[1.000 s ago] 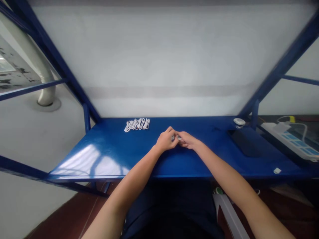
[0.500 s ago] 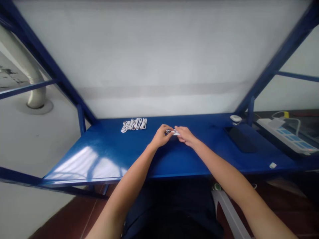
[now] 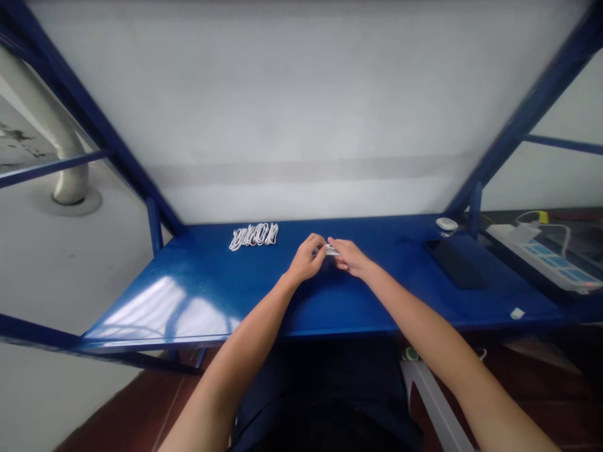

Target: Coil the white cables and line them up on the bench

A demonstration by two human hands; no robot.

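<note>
"Where are the hands?"

"Together, just in front of the middle of the blue table [image 3: 198,307]. Both forearms reach forward and inward from the bottom of the view. The left hand [image 3: 307,258] is curled, fingers arched over a small white bundle [image 3: 331,251]. The right hand [image 3: 351,258] comes in lower and flatter from the other side, and its fingertips meet the bundle too. Both pinch it just above the tabletop, though it's too small to make out in detail."

"What lies left of them?"

"Near the far edge sits a row of white cable coils [image 3: 253,236]. Farther left, a pale pipe [image 3: 70,185] rises from the floor behind the blue frame."

"And to the right?"

"A dark pad [image 3: 456,264] lies on the table, with a white puck [image 3: 446,223] at its far corner and a small white tag [image 3: 517,313] near the front edge. Beyond the table is a power strip [image 3: 541,259]."

"Any change from half a second ago?"

"The left fingers now arch higher and cover more of the bundle."
</note>
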